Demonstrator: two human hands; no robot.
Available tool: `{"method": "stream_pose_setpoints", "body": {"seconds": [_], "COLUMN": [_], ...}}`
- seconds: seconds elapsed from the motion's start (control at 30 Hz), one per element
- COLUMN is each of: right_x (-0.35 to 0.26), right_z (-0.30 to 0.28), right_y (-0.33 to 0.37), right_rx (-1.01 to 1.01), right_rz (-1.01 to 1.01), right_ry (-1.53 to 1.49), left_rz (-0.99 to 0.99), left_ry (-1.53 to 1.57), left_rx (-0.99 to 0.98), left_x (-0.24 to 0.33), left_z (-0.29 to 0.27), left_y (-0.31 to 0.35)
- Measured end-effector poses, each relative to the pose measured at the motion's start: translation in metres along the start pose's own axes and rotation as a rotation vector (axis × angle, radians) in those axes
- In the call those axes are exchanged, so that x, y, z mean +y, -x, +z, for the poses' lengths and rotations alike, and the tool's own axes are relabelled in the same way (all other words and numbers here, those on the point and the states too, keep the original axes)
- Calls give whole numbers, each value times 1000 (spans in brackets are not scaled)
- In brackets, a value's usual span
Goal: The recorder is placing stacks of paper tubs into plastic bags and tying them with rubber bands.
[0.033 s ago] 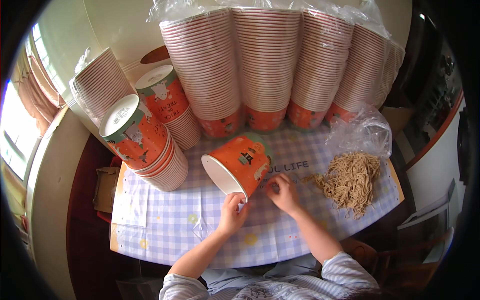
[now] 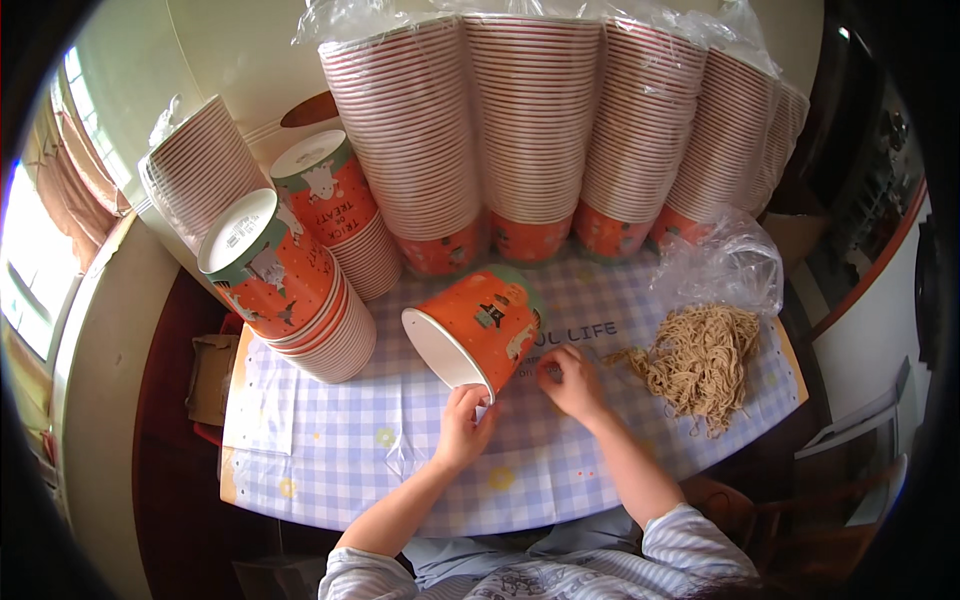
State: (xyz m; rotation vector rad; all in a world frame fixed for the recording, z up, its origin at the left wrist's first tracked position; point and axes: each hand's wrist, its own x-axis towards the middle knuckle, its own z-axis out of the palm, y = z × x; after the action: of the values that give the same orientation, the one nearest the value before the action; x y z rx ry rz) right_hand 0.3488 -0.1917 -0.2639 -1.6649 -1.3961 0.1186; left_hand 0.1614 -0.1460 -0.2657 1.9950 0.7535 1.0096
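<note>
While the orange paper bucket (image 2: 478, 318) lies on its side at the frame's centre, just above the left hand (image 2: 463, 428) and up-left of the right hand (image 2: 572, 388), its long axis slants from the mouth, lower left, to the base, upper right. The hands are apart: the left, nearer, pinches the rim; the right curls beside the wall, whether touching or gripping anything I cannot tell.

Apparently a home room, with curtains (image 2: 82, 165) and a checked tablecloth (image 2: 350, 455).
</note>
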Motion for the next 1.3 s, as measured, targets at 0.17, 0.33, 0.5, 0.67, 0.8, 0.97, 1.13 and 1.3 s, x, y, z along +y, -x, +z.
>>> {"method": "stream_pose_setpoints", "body": {"seconds": [0.17,0.33,0.5,0.67,0.8,0.97,1.13,1.3], "right_x": [21,39,39,42,38,16,-18,-29], "right_z": [-37,-54,-51,-48,-47,-29,-12,-11], "right_y": [-13,-14,-11,-10,-8,-7,4,3], "right_rx": [-143,-171,-228,-229,-278,-254,-444,-406], "right_rz": [70,11,12,3,-65,-98,38,51], "right_ry": [265,383,456,494,558,-47,-509,-525], "left_rz": [14,57,46,31,5,19,51,35], "left_ry": [-26,-63,-36,-36,-19,-18,-26,-2], "left_rx": [-1,-1,17,6,-1,14,23,31], "left_x": [-3,-2,-1,-1,1,0,2,0], "left_z": [-2,-1,-1,-1,-2,-2,-1,-1], "left_y": [2,0,0,0,0,0,-1,0]}}
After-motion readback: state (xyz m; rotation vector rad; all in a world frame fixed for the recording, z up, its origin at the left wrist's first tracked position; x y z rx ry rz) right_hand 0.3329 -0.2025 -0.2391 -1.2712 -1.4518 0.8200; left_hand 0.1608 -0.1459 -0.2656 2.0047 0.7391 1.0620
